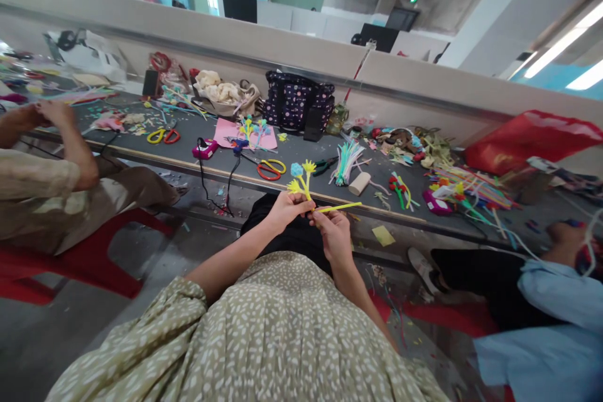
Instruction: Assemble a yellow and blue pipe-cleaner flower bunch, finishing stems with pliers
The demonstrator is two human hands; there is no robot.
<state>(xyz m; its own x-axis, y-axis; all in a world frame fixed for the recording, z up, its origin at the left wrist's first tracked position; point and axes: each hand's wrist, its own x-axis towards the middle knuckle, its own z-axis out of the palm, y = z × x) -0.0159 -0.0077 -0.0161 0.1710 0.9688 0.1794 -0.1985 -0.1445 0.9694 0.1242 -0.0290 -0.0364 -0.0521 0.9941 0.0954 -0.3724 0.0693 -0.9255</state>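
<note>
Hands meet in front of the body, just short of the near edge of the table (pixel 301 157), over the lap.

Left hand (pixel 282 208): fingers closed around the lower stems of a small pipe-cleaner flower bunch (pixel 301 179). Bunch stands near upright, heads up: two yellow, one pale blue. Heads sit above the hand, toward the table.

Right hand (pixel 333 232): fingers pinched on one end of a loose yellow pipe cleaner (pixel 339 207). Its long axis runs almost level, from the pinch out to the person's right, free end pointing away from the bunch. Gripped end lies just beside the bunch's stems, where the two hands touch or nearly touch; contact between strand and stems cannot be made out.

Relation that matters: strand lies crosswise to the upright stems, held end nearest them. Right hand is the nearer one to the strand, left hand to the bunch.

Pose: both forearms reach forward from a patterned olive garment, wrists bent inward, knuckles up.

Surroundings: scissors (pixel 271 168) with yellow and red handles on the table beyond the hands, a dotted dark bag (pixel 296 100) at the back, loose coloured pipe cleaners (pixel 346 160) to the right. Another person's arm (pixel 70 144) at far left, a blue sleeve (pixel 556 301) at far right.
</note>
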